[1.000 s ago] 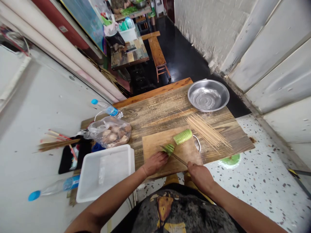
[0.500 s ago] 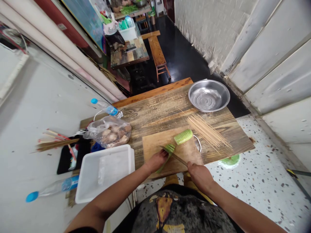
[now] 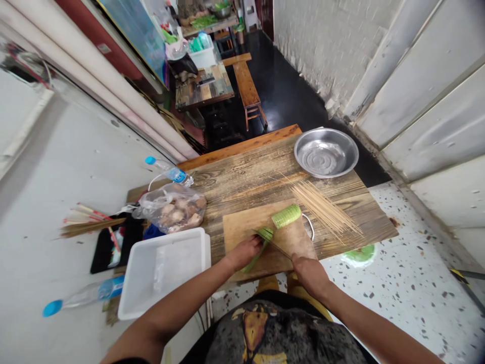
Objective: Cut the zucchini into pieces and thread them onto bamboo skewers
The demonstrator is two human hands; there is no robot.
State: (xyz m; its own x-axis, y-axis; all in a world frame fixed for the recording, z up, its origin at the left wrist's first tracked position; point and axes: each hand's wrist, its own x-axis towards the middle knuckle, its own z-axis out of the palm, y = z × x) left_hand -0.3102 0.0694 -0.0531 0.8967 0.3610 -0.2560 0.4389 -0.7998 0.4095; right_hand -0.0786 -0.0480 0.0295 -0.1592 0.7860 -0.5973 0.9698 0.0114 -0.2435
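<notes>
- Head view: left hand (image 3: 244, 253) presses the green vegetable (image 3: 253, 261) onto the board (image 3: 242, 227), fingers curled over it.
- Right hand (image 3: 310, 273) is closed round the knife (image 3: 278, 247).
- Slices (image 3: 286, 216) lie cut; a stub is uncut.

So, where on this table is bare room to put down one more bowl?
The widest bare patch of the table lies between the mushroom bag, the metal bowl and the cutting board. A narrower strip lies right of the skewers. The board is crowded: left hand, right hand, knife, green vegetable.
</notes>
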